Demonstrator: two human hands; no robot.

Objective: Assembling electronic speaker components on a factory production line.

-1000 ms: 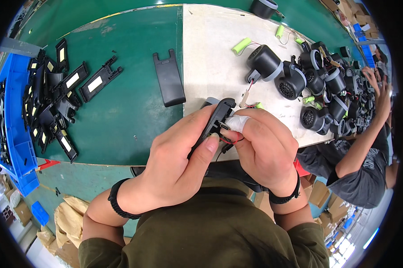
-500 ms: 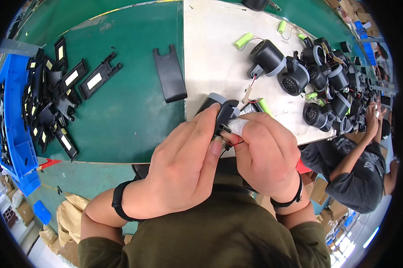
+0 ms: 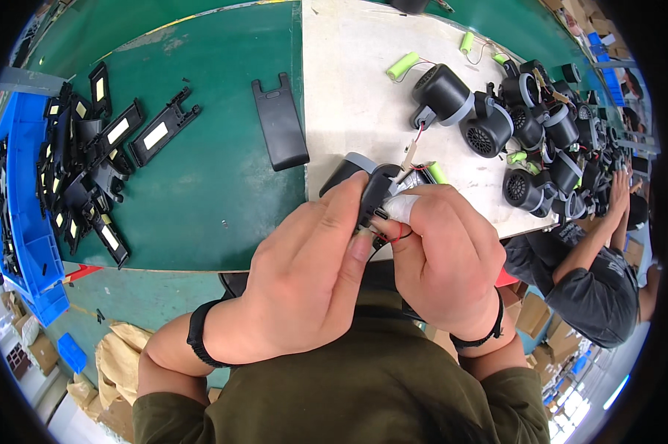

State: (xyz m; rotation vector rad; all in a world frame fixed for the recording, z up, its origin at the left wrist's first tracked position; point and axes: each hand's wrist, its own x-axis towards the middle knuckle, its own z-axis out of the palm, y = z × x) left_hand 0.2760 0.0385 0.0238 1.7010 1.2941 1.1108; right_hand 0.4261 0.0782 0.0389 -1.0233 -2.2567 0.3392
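Observation:
My left hand (image 3: 304,266) is closed around a black plastic housing (image 3: 375,194) whose cylindrical, grey-edged head (image 3: 345,172) shows beyond the fingers. Close against its near end, my right hand (image 3: 449,255) is pinched together, a white wrap (image 3: 401,208) on one finger. A small metal-rimmed connector (image 3: 381,213) sits at the housing's end between the hands. Thin red and black wires (image 3: 397,237) run by my right thumb and fingertips, which partly hide them. Just beyond lies a light-green battery cell (image 3: 437,172).
A flat black cover (image 3: 281,126) lies on the green mat, with a pile of black covers (image 3: 82,159) farther left beside a blue bin (image 3: 34,237). Several black cylindrical units (image 3: 441,92) with wired green cells crowd the white board's right side. A co-worker (image 3: 589,274) sits at right.
My right hand has shifted slightly to the right, and more of the red wire shows by its thumb. My left hand keeps its hold on the housing. The co-worker's hands moved.

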